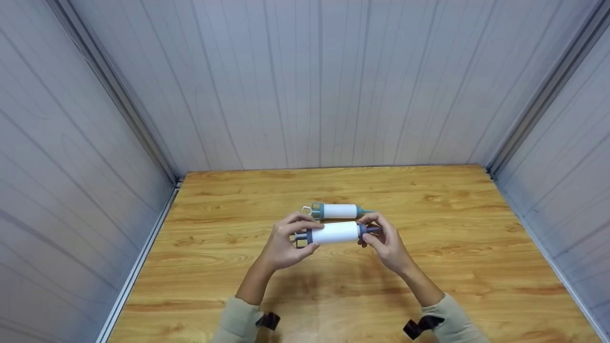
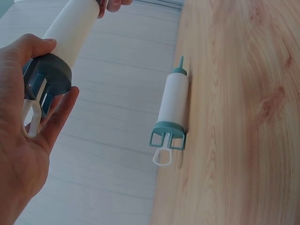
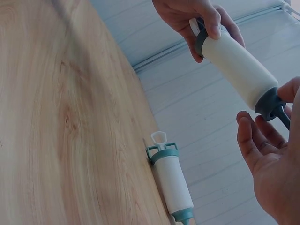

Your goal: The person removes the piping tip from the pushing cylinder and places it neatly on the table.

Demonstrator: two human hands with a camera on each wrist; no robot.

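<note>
A large white syringe [image 1: 335, 232] with dark blue-grey end caps is held up above the table by both hands. My left hand [image 1: 287, 241] grips its handle end, thumb and fingers on either side of the cap and barrel. A pale pull ring [image 2: 32, 117] shows by that palm in the left wrist view. At the nozzle end my right hand [image 1: 388, 245] holds the dark cap [image 3: 269, 103], its thumb on the cap and its fingers beneath. Just beyond, a second white syringe [image 1: 339, 211] with teal ends lies on the table, its nozzle pointing right.
The wood-grain table [image 1: 214, 267] extends around the hands. A pale panelled wall [image 1: 319, 95] rises behind it, with further panels [image 1: 57, 181] along the left and right sides. Black straps [image 1: 268, 320] are around both sleeves.
</note>
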